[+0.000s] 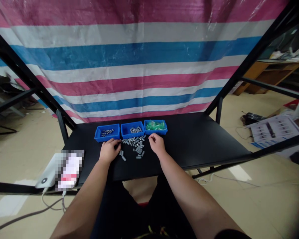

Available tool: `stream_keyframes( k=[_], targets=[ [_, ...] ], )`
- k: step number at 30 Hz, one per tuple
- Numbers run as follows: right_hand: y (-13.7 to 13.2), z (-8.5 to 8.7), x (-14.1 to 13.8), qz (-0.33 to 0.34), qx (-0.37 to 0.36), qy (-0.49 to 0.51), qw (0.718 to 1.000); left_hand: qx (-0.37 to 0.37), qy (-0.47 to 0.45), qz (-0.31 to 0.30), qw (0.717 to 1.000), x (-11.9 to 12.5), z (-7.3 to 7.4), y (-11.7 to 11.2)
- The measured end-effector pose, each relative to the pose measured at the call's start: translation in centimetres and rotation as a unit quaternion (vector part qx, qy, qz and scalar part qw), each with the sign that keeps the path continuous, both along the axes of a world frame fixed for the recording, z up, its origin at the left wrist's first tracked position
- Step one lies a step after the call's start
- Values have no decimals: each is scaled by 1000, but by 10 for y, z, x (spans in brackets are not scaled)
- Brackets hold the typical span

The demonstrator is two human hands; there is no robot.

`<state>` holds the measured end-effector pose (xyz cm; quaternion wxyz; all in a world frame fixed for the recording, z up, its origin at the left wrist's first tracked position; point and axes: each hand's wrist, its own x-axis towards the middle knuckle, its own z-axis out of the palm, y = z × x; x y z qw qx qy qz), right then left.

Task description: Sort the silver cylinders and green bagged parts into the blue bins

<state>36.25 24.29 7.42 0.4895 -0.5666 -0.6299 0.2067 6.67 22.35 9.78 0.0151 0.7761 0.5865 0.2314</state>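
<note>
Head view: loose grey pieces (139,150) lie on the black table (189,142) between my left hand (109,151) and right hand (156,143), near both. My hands are apart, each curled; whether either pinches anything I cannot tell. Just beyond stand three blue trays (129,136).

The far sheet (139,79) carries horizontal pink, white and blue stripes. The bench (189,142) is plain black, its three trays (127,135) blue. Loose small parts (139,150) are grey; the right tray's contents (155,125) are bright green. The floor (226,113) is beige.
</note>
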Motion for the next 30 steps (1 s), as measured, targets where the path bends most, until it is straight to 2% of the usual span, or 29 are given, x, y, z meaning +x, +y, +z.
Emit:
stream_keyframes(
  k=[14,18,20,22,25,27,30],
  targets=[
    [2,-4,0,4,-2,5,1000,25,-34,-13,999,1,-5,3],
    [2,-5,0,1,2,3,1000,102,-78,-23,992,-2,1,1],
    [2,-4,0,1,2,1,1000,164,-114,7,980,-6,3,3],
    [1,-3,0,1,0,1,1000,212,-141,73,964,-11,3,8],
    [1,-2,0,1,-6,-3,1000,214,-129,181,951,-16,1,14],
    [0,-2,0,-2,-8,-4,1000,192,-107,207,953,-16,0,15],
    [0,-2,-1,-3,-11,-1,1000,192,-92,205,955,-12,0,11]
  ],
)
